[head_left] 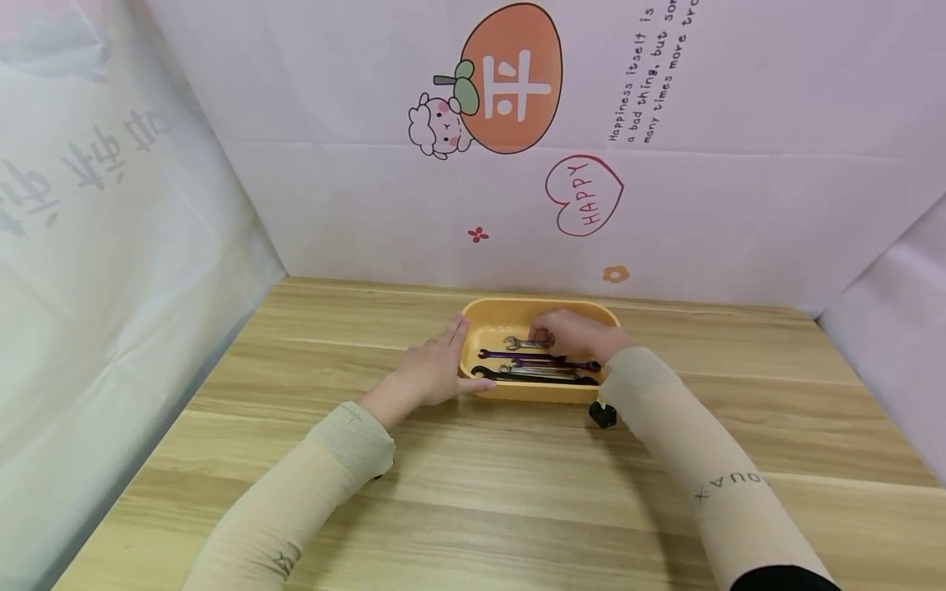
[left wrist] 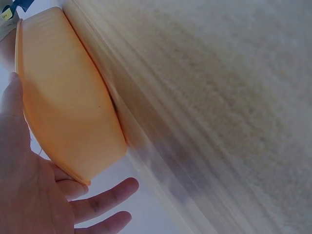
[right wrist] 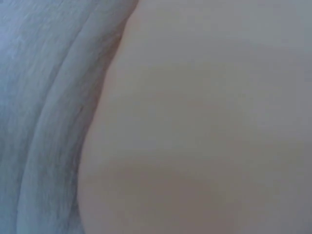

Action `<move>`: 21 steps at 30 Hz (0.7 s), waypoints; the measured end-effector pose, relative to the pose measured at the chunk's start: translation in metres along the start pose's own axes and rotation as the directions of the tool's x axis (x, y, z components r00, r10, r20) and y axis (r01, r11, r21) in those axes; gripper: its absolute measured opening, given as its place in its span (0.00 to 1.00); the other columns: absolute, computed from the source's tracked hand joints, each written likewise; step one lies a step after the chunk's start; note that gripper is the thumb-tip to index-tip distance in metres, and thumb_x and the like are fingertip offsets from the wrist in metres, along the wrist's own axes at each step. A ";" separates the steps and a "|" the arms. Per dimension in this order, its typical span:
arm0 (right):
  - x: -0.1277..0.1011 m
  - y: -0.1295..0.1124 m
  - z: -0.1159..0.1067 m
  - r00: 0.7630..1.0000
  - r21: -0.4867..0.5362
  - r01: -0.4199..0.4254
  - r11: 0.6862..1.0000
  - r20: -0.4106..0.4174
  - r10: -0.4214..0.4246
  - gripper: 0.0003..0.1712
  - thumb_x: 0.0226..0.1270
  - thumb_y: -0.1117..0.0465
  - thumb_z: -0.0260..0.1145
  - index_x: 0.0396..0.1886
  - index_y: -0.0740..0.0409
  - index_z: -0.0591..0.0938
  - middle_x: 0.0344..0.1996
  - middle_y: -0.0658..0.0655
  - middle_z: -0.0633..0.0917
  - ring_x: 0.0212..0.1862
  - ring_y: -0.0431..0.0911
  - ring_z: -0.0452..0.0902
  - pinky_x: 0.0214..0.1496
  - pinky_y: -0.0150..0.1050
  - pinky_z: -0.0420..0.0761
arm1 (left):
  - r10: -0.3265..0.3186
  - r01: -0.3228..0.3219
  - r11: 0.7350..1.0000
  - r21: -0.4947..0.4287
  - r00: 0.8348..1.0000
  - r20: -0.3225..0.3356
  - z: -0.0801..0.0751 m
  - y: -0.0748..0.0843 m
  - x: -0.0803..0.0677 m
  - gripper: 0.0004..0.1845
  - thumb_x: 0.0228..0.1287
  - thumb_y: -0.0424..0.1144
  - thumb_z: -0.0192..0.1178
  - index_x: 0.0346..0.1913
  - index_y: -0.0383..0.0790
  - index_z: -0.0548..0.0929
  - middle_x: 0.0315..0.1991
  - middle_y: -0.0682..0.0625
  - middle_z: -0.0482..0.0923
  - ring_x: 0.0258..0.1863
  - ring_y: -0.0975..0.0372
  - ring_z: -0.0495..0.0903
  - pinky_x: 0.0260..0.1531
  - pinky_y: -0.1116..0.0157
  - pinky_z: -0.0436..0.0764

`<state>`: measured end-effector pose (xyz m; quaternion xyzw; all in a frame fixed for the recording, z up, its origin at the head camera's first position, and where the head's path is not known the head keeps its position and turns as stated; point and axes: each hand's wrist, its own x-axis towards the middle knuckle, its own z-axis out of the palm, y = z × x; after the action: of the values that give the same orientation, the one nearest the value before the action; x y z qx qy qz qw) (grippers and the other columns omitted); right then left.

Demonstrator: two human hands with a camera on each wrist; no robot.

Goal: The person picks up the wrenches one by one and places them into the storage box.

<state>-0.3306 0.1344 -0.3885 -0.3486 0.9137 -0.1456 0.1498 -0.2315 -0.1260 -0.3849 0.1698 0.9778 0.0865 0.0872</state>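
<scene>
A yellow-orange tray sits on the wooden table and holds several wrenches. My left hand rests flat against the tray's left wall, fingers straight and thumb along the front rim. The left wrist view shows that hand beside the tray's outer wall. Reaching into the tray, my right hand pinches one end of a small silver wrench. In front of it lie a purple wrench, a longer silver one and a black one. The right wrist view is a blur of skin and cloth.
The wooden table is closed in by pale printed backdrop walls at the back and on both sides. A small black object shows under my right wrist, just in front of the tray's right corner.
</scene>
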 end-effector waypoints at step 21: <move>-0.003 -0.005 -0.001 0.999 -0.032 0.009 0.999 -0.050 -0.011 0.16 0.72 0.76 0.61 0.52 0.60 0.87 0.50 0.58 0.86 0.53 0.54 0.81 0.58 0.52 0.80 | -0.008 0.008 1.000 0.005 1.000 0.006 0.000 -0.003 0.004 0.65 0.60 0.80 0.50 0.83 0.37 0.38 0.83 0.45 0.33 0.72 0.42 0.66 0.53 0.48 0.81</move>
<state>-0.3256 0.1333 -0.3854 -0.3516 0.9177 -0.1404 0.1206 -0.2360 -0.1273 -0.3863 0.1661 0.9785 0.0832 0.0899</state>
